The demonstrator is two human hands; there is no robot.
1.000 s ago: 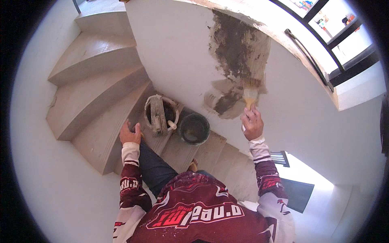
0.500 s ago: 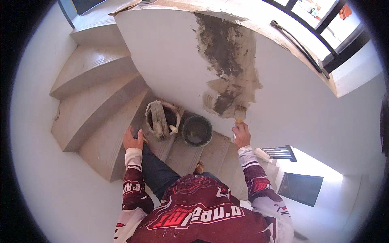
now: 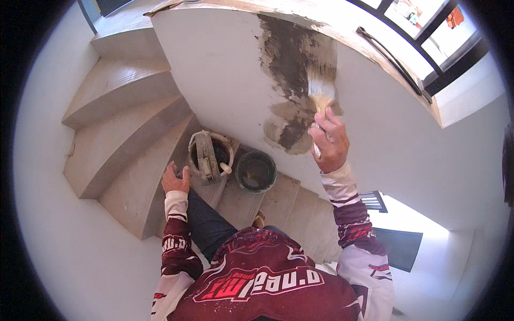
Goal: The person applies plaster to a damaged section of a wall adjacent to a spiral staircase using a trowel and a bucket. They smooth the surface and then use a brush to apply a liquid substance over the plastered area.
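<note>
My right hand [image 3: 331, 143] is closed round the handle of a wide paintbrush [image 3: 321, 91], raised against the white wall. Its bristles touch a wet patch [image 3: 289, 59] of dark grey and paler smeared mortar. My left hand [image 3: 175, 178] rests by my left knee with its fingers apart, holding nothing. Just right of it stands a bucket [image 3: 231, 155] with dark contents, and a mortar-caked wooden float [image 3: 205, 155] lies across its rim. Beside that is a dark bucket [image 3: 257, 187] holding murky liquid.
Curved stair treads [image 3: 120, 115] climb on the left, and lower steps [image 3: 281, 200] run beneath me. A long dark metal tool [image 3: 393, 64] lies on the ledge at the upper right, by a black railing [image 3: 428, 48]. A dark panel [image 3: 397, 249] shows at lower right.
My right hand has carried the brush up the wall, from the patch's lower end to its right side. The left hand stays almost where it was.
</note>
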